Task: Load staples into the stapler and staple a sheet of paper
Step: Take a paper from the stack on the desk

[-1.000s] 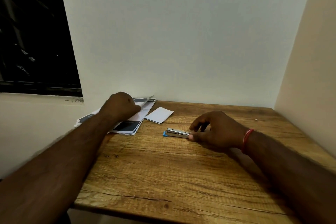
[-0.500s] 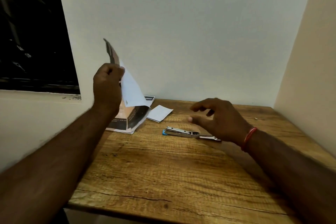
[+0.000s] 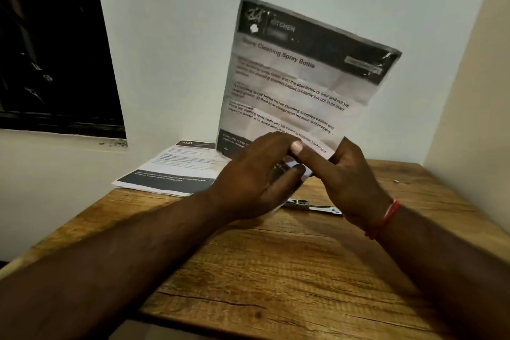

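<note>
Having lifted the sheet (image 3: 300,83) off the stack (image 3: 176,168), both my hands' fingers (image 3: 296,149) now pinch its bottom edge; the stapler (image 3: 311,205), released, lies on the counter (image 3: 276,270).

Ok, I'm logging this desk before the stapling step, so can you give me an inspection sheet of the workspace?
Surface: brown wood-grain table, bare across the front.
Job's things: white printed sheet with dark header, held upright above the table; silver metal stapler lying flat behind the hands, partly hidden.
Clutter: stack of printed papers at the back left corner; tiny pale object at the right, too small to tell.
Hands: left hand and right hand both grip the sheet's lower edge.
Cables: nothing seen.
Surroundings: pale walls; dark window at left.
</note>
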`<state>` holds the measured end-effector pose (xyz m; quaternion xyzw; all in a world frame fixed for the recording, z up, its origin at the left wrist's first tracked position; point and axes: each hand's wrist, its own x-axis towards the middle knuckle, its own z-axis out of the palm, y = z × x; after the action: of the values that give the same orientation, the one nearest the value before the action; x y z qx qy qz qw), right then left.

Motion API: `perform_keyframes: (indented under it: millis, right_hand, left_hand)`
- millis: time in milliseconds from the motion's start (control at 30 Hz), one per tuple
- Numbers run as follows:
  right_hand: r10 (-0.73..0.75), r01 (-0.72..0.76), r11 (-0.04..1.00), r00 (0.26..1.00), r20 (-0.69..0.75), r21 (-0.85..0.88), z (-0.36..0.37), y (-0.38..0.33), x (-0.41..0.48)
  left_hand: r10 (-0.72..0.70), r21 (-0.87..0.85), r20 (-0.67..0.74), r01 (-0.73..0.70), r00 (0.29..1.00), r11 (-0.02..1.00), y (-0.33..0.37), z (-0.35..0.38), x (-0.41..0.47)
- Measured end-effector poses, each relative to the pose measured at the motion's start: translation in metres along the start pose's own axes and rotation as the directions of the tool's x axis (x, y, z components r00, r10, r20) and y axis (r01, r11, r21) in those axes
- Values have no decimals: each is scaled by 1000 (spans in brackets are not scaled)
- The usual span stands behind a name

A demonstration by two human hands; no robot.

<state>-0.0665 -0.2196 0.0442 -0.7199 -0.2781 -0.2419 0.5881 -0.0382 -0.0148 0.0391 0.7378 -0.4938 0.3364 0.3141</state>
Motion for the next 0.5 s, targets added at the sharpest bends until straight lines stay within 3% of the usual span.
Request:
perform_keyframes:
  millis: [167, 267, 367, 433, 500]
  right_hand:
    - [140, -163, 984, 957, -253, -73, -9, 14, 7]
    - [140, -163, 985, 948, -285, -61, -13, 16, 11]
    - [168, -175, 985, 944, -284, 1, -19, 18, 14]
    - [260, -241, 965, 924, -279, 101, -22, 20, 16]
    - [321, -282, 941, 918, -230, 190, -24, 22, 16]
  left_hand:
    - [-83, 40, -29, 84, 996, 996, -7, -5, -1]
    - [-180, 87, -266, 209, 947, 974, -21, -18, 2]
    - [-238, 83, -482, 314, 843, 946, -46, -36, 6]
    - [-455, -80, -460, 474, 763, 877, -66, -47, 6]
    - [-708, -385, -214, 608, 673, 695, -81, -56, 3]
